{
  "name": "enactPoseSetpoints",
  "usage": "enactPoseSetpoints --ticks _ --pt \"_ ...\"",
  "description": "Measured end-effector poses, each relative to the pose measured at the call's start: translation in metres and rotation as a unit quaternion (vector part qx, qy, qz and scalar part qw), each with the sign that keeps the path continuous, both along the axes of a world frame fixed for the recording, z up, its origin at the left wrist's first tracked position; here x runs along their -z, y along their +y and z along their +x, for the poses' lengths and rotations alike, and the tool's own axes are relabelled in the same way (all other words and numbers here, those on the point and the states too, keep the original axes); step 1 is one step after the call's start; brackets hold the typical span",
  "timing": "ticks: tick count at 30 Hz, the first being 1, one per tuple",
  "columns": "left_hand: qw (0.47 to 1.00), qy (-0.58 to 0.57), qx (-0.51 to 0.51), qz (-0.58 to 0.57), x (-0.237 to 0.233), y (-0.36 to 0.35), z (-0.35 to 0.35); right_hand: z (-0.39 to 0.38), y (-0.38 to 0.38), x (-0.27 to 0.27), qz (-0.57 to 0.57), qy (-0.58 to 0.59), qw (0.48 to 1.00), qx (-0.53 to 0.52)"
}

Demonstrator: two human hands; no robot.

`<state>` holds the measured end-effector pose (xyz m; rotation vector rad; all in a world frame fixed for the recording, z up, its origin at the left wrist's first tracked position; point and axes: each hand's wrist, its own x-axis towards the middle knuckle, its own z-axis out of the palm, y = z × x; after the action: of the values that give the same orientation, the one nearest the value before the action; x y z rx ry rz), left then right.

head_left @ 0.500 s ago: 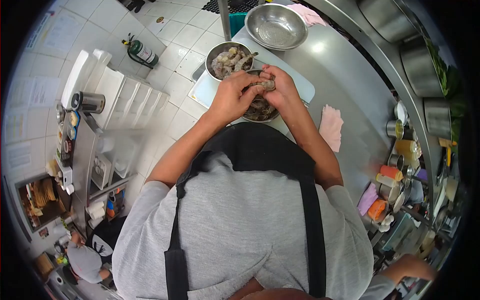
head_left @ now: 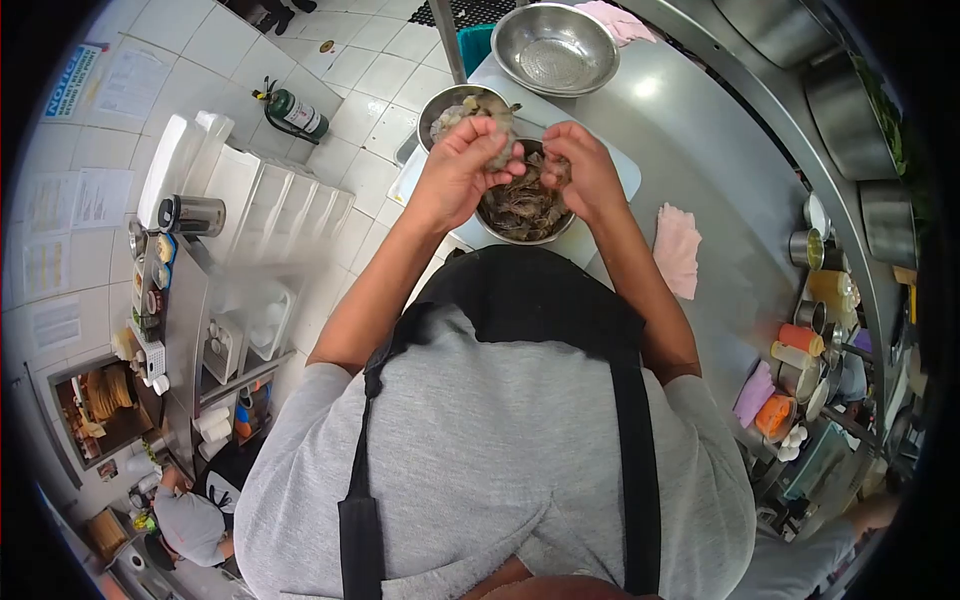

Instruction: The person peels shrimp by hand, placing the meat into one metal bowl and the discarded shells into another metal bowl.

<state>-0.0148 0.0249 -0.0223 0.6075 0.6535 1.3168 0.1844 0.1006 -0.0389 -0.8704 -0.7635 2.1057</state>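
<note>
Pinching a shrimp [head_left: 502, 153], the left hand [head_left: 460, 170] angles inward beside the curled right hand [head_left: 587, 172], whose grip is unclear.

From head height the view faces forward and down; chest [head_left: 500, 430] close, hands [head_left: 462, 175] farther; wide-angled.

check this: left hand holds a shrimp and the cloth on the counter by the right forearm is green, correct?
The colour is wrong: that cloth is pale pink, not green, as the head view shows. The left hand does hold a shrimp.
</note>
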Motion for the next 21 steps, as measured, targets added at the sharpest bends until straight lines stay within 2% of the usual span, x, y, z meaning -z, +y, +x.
enactPoseSetpoints --ticks 1,2,4,5,6,7,9,11,13,15,20,21 --pt "0.997 0.069 -0.004 -0.020 0.000 -0.002 0.003 0.001 -0.001 -0.004 0.099 -0.058 0.993 0.000" --pt "0.990 0.137 -0.009 -0.039 -0.001 -0.004 0.006 0.002 -0.001 -0.009 0.098 -0.057 0.994 0.003" --pt "0.986 0.164 -0.005 -0.036 -0.002 -0.007 0.010 0.004 0.000 -0.026 0.214 -0.144 0.965 -0.040" --pt "0.977 0.215 0.011 -0.014 -0.005 -0.007 0.010 0.006 0.002 -0.027 0.212 -0.143 0.966 -0.038" --pt "0.964 0.266 0.028 0.009 -0.008 -0.007 0.011 0.009 0.007 -0.028 0.243 -0.153 0.955 -0.078" --pt "0.963 0.266 0.029 0.009 -0.008 -0.006 0.009 0.010 0.010 -0.031 0.273 -0.164 0.940 -0.120" --pt "0.949 0.313 0.036 -0.017 -0.010 -0.004 0.004 0.012 0.007 -0.040 0.297 -0.177 0.930 -0.121" --pt "0.947 0.318 0.040 -0.021 -0.007 -0.002 0.002 0.011 0.004 -0.043 0.320 -0.189 0.920 -0.126" --pt "0.945 0.324 0.043 -0.026 -0.006 -0.003 0.001 0.011 0.002 -0.039 0.416 -0.207 0.880 -0.099" --pt "0.943 0.319 0.095 0.019 -0.008 -0.002 0.001 0.012 0.002 -0.035 0.423 -0.219 0.874 -0.097" --pt "0.968 0.245 0.061 0.001 -0.002 -0.001 0.012 0.015 -0.002 -0.035 0.434 -0.277 0.854 -0.073" --pt "0.974 0.219 0.051 -0.007 -0.001 0.000 0.014 0.013 -0.005 -0.039 0.452 -0.298 0.840 -0.036"
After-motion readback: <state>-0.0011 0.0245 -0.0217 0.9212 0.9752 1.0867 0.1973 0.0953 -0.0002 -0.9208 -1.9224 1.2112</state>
